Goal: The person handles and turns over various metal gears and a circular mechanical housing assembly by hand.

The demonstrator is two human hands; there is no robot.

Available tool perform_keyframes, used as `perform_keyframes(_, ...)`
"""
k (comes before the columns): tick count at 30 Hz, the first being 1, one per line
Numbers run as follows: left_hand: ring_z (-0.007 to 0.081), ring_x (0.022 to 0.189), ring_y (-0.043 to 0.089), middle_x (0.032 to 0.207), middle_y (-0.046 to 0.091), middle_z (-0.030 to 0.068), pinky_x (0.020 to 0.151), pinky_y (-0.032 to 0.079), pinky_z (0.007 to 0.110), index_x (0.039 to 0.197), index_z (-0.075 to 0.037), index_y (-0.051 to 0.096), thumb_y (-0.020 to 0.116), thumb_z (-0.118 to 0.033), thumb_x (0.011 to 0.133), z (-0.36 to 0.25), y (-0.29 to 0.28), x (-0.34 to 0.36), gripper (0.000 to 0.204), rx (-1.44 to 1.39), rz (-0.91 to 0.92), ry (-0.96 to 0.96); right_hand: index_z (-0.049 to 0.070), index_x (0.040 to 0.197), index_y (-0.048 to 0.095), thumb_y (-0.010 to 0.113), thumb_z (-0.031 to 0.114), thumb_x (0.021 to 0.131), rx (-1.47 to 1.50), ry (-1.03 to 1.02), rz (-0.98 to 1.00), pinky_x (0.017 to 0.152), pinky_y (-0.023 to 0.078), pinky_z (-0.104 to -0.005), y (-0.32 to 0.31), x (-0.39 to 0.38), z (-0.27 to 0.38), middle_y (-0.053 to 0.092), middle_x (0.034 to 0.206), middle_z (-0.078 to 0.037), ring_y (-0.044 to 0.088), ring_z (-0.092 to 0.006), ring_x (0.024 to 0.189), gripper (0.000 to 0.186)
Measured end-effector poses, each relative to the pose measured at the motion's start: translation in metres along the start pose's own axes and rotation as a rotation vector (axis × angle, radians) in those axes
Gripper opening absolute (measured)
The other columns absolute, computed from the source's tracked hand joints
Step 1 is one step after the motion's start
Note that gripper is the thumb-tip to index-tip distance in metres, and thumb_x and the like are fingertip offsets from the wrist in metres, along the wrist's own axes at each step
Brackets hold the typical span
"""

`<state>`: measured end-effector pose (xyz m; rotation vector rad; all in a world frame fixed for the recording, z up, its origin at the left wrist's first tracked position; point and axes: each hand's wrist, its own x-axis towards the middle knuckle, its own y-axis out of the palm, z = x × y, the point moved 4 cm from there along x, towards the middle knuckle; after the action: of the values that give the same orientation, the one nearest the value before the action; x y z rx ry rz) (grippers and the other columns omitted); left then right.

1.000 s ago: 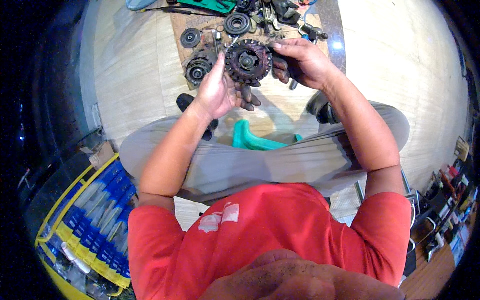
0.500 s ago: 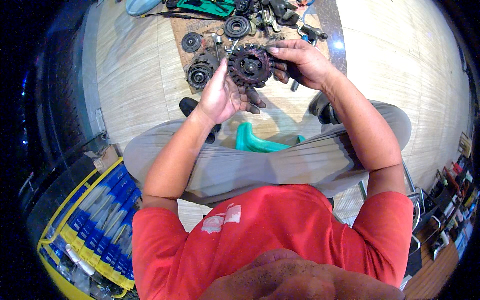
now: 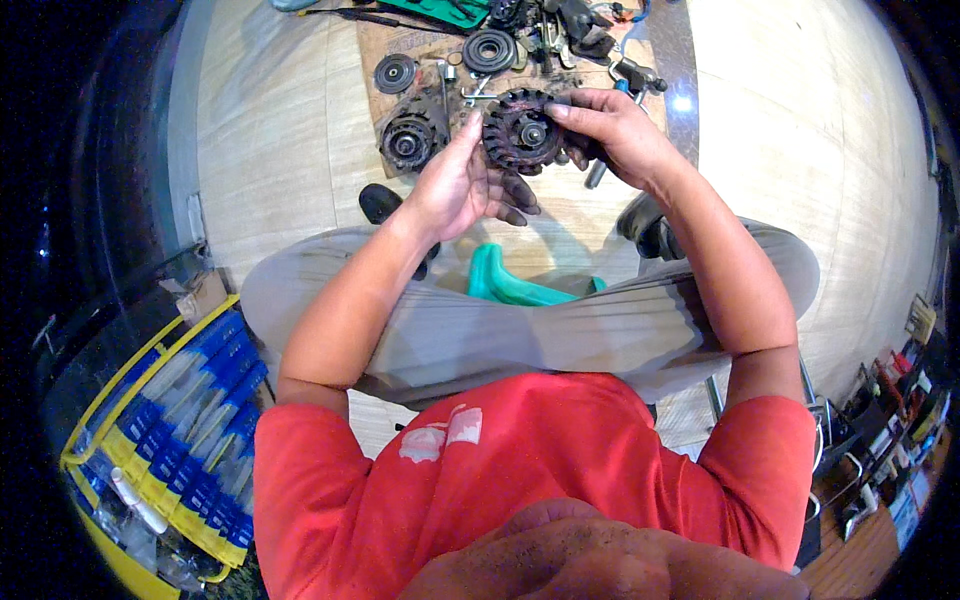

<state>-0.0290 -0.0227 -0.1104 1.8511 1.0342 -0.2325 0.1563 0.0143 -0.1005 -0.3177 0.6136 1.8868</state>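
A dark, greasy round motor part [image 3: 510, 150] with a toothed rim and a central hub is held up over the near edge of a cardboard sheet. My right hand [image 3: 612, 132] grips its right side, thumb on the front rim and fingers behind. Along its lower left my left hand [image 3: 470, 190] lies open, fingers spread and blackened, thumb up beside the rim; whether it touches the part I cannot tell. Just left of it, on the cardboard, sits a second dark round housing [image 3: 410, 142] with a ringed centre.
On the cardboard [image 3: 385, 45] lie a small pulley [image 3: 395, 73], a larger ring-shaped pulley [image 3: 489, 51], a socket tool [image 3: 447, 85] and several dark metal parts. A green tool case [image 3: 440, 12] is at the far side. A green plastic stool [image 3: 520, 288] stands between my legs.
The round part has tilted in my right hand and its face now turns more to the right. My left hand stays beside it with fingers spread. The whole view has shifted slightly.
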Motion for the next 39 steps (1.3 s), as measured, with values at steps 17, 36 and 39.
perform_keyframes(17,0.0274,0.076,0.068,0.087,0.067,0.0188,0.068,0.057,0.041,0.120,-0.003,0.058,0.021,-0.067,0.097,0.004,-0.006,0.003,0.077,0.068,-0.110,-0.079,0.000,0.093,0.069,0.069,0.034,0.089,-0.228,-0.010,-0.071,0.050,0.040,-0.0252,-0.002,0.001,-0.005,0.060,0.068,-0.001,0.052,-0.0088,0.058,0.034)
perform_keyframes(36,0.0311,0.092,0.068,0.108,0.066,0.0177,0.074,0.057,0.043,0.126,-0.001,0.051,0.024,-0.059,0.101,-0.003,-0.007,0.001,0.068,0.126,-0.238,-0.001,0.001,0.100,0.069,0.065,0.029,0.092,-0.363,-0.094,-0.050,0.050,0.042,-0.0260,0.004,-0.005,0.000,0.057,0.065,-0.001,0.051,-0.0086,0.056,0.029)
perform_keyframes(39,0.0319,0.102,0.066,0.117,0.063,0.0175,0.082,0.056,0.047,0.128,-0.002,0.049,0.027,-0.049,0.104,-0.005,-0.008,0.001,0.057,0.112,-0.287,0.110,0.001,0.100,0.069,0.065,0.030,0.092,-0.382,-0.095,-0.076,0.051,0.043,-0.0257,0.005,-0.004,-0.003,0.057,0.065,-0.001,0.051,-0.0085,0.056,0.030)
